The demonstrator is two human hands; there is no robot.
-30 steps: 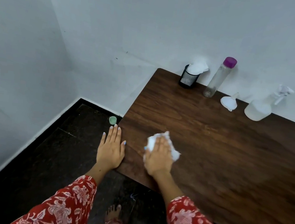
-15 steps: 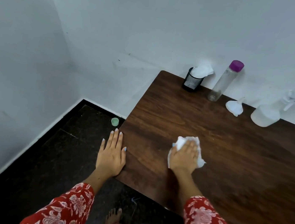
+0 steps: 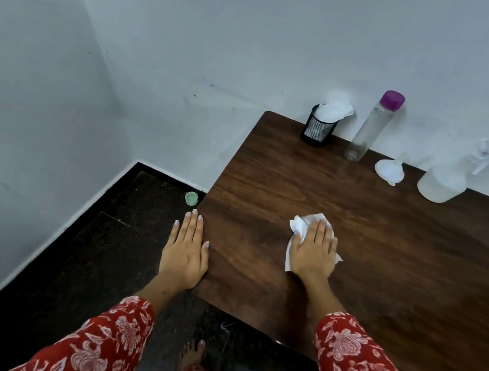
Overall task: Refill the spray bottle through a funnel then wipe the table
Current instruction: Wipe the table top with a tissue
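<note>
White tissue (image 3: 304,228) under right hand (image 3: 313,251), dark wooden table (image 3: 396,265)

The tissue lay crumpled on the table's near-left area, pressed flat beneath the right hand, whose fingers were stretched out side by side on top of it, palm down, not curled around it. The left hand (image 3: 185,252) rested flat along the table's left edge, fingers straight and together, thumb on the wood. Along the far edge by the wall (image 3: 286,36) stood, left to right: a black mesh cup (image 3: 318,129) stuffed with white tissue, a clear bottle with a purple cap (image 3: 374,124), a white funnel (image 3: 390,171) lying mouth-down with spout upward, and the translucent spray bottle (image 3: 447,176), trigger head fitted. The funnel sat just beside the spray bottle, apart from it. A small green cap (image 3: 191,198) lay on the dark floor (image 3: 89,258) near the table's corner. Both sleeves (image 3: 360,363) were red with a white floral print
</note>
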